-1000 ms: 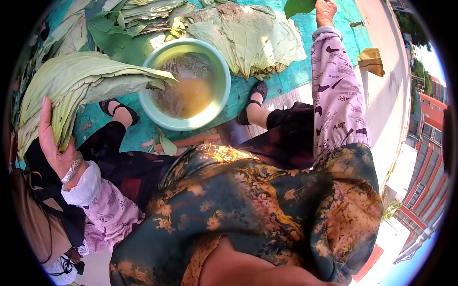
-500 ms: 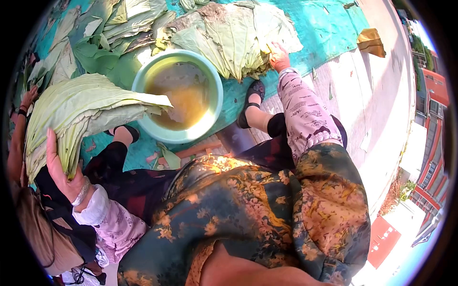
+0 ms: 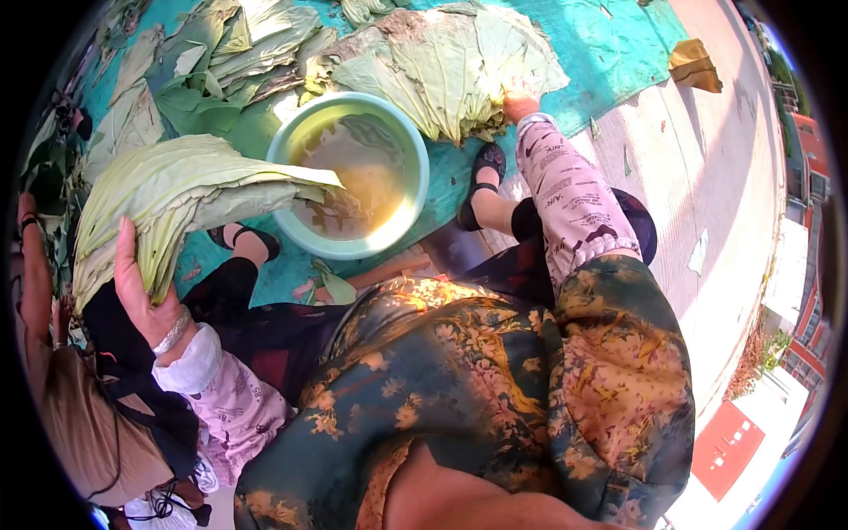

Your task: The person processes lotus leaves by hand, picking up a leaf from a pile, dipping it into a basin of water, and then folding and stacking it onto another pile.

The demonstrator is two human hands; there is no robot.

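Observation:
My left hand (image 3: 146, 300) grips a folded bundle of big pale-green lotus leaves (image 3: 168, 190) by its lower end, thumb against its outer side. The bundle's tip reaches over the rim of a light green basin (image 3: 419, 199) that holds murky brown water (image 3: 353, 181). My right hand (image 3: 521, 99) is stretched forward to the lower right edge of a spread pile of lotus leaves (image 3: 433, 66). Its fingers close at the leaf edge; bright sunlight washes out their tips.
More leaves (image 3: 256, 57) lie beyond the basin on a teal sheet (image 3: 618, 53). A brown scrap (image 3: 693, 66) sits at the sheet's right edge. Another person's arm (image 3: 35, 283) shows at far left. My sandalled feet (image 3: 484, 181) flank the basin.
The whole view has shifted slightly, so the basin and left-hand bundle appear farther right. My right hand has moved a little over the leaf edge. My left hand keeps its grip.

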